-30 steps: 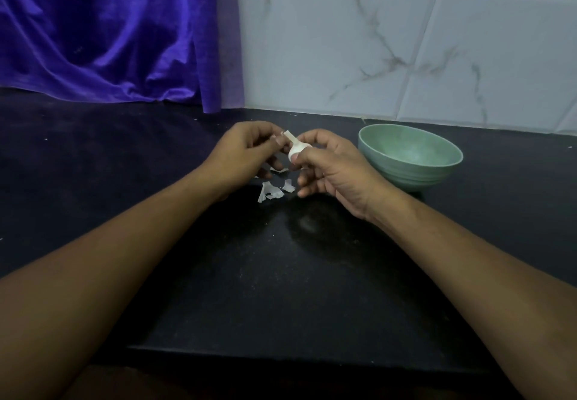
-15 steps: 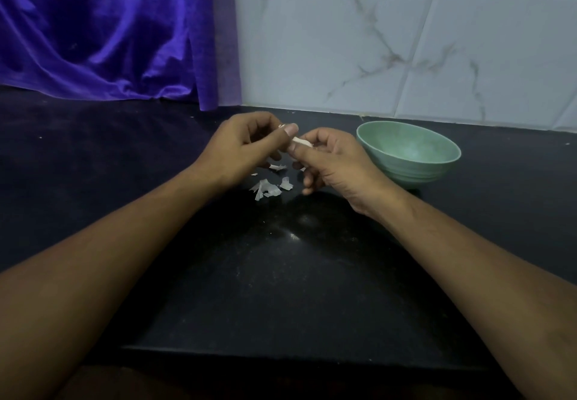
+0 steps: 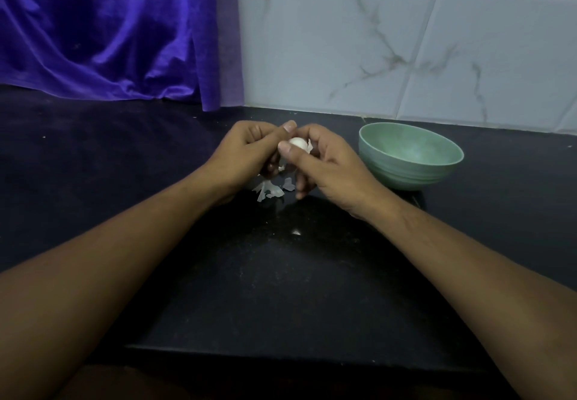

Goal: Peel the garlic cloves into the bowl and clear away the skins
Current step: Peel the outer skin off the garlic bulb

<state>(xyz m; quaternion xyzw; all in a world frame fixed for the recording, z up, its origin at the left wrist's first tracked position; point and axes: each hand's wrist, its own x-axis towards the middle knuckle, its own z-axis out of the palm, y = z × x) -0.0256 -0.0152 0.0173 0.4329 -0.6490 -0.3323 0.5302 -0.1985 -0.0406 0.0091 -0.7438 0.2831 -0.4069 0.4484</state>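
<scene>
Garlic clove (image 3: 296, 143), small, pale and rounded, sits raised above the dark counter (image 3: 281, 290), pinched between both hands just left of the green bowl (image 3: 409, 175). The right hand (image 3: 324, 165) has its thumb and curled fingers closed round the clove's near and right sides; the left hand (image 3: 249, 150), fingers curled in, presses its thumb tip on the clove's far top edge. A ragged flap of skin (image 3: 309, 147) stands off the clove's right side, which looks like the best place to take hold and tear. I judge the clove light and firm, and slick where bared, so it wants a snug pinch at its ends, while the skin is papery, brittle and liable to come off in scraps. Loose skins (image 3: 270, 192) lie on the counter just below the hands, nearer than the clove. The bowl stands upright, and no clove shows in the part of its inside that is visible.
</scene>
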